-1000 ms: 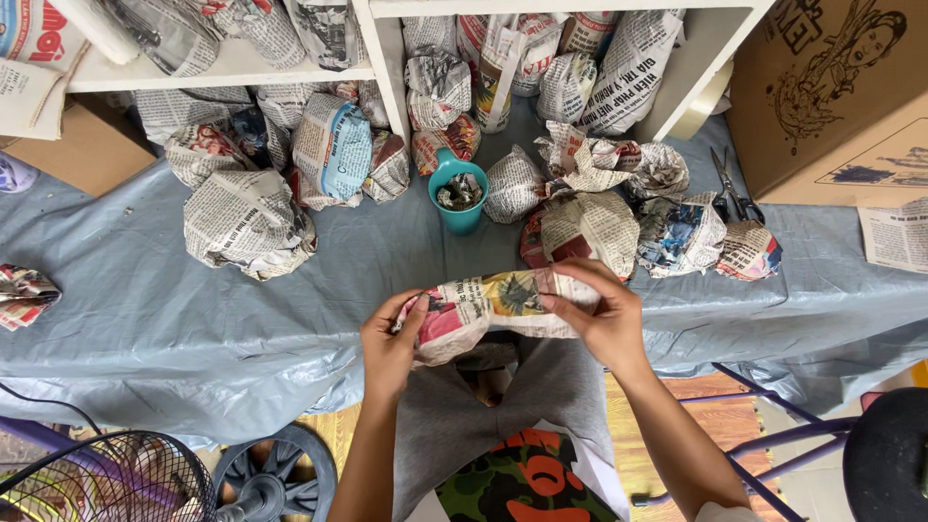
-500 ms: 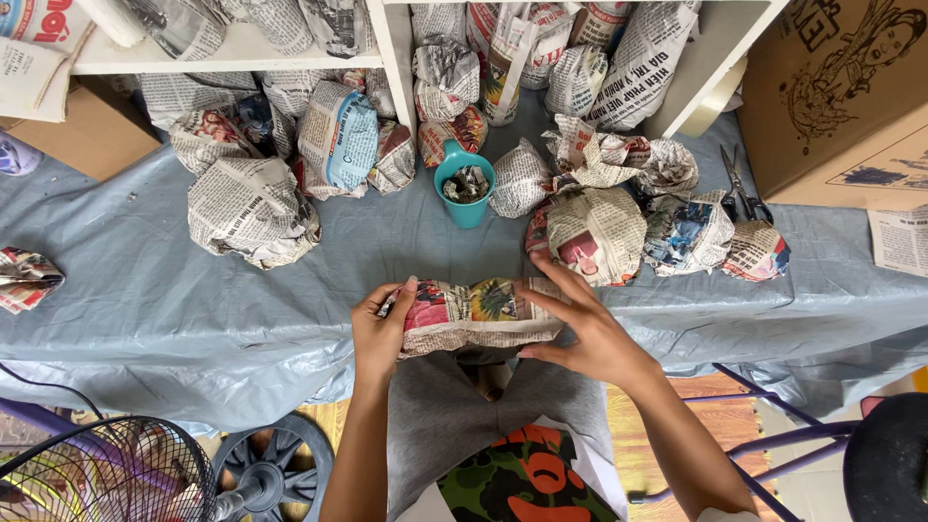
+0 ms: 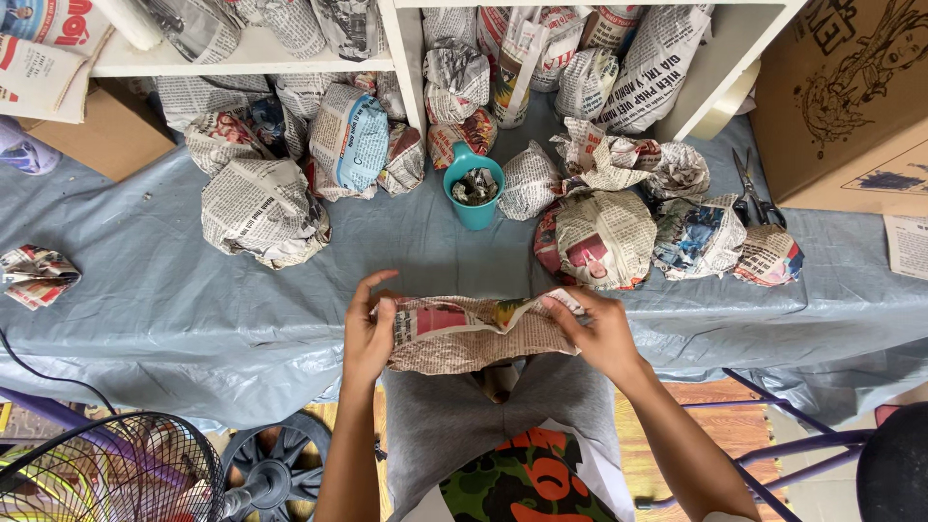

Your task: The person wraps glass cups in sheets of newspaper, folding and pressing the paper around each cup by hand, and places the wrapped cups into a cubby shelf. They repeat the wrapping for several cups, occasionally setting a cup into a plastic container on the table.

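I hold a crumpled newspaper sheet (image 3: 474,333) stretched between both hands, just in front of the near edge of a table under a blue-grey plastic cover (image 3: 193,309). My left hand (image 3: 369,329) pinches its left end, with the fingers curled over the top. At the right end, my right hand (image 3: 599,333) grips the paper's upper corner. The sheet hangs over my lap, and something wrapped in it is hidden. Straight ahead on the table stands a teal cup (image 3: 474,188) with crumpled paper inside.
Several newspaper-wrapped bundles (image 3: 261,208) lie across the table and fill a white shelf unit (image 3: 406,48) behind. Scissors (image 3: 754,188) lie at the right beside a cardboard box (image 3: 851,87). A fan (image 3: 106,474) stands on the floor at lower left.
Both hands have lowered the newspaper piece slightly toward me and pulled it wider and flatter. The view has shifted a little.
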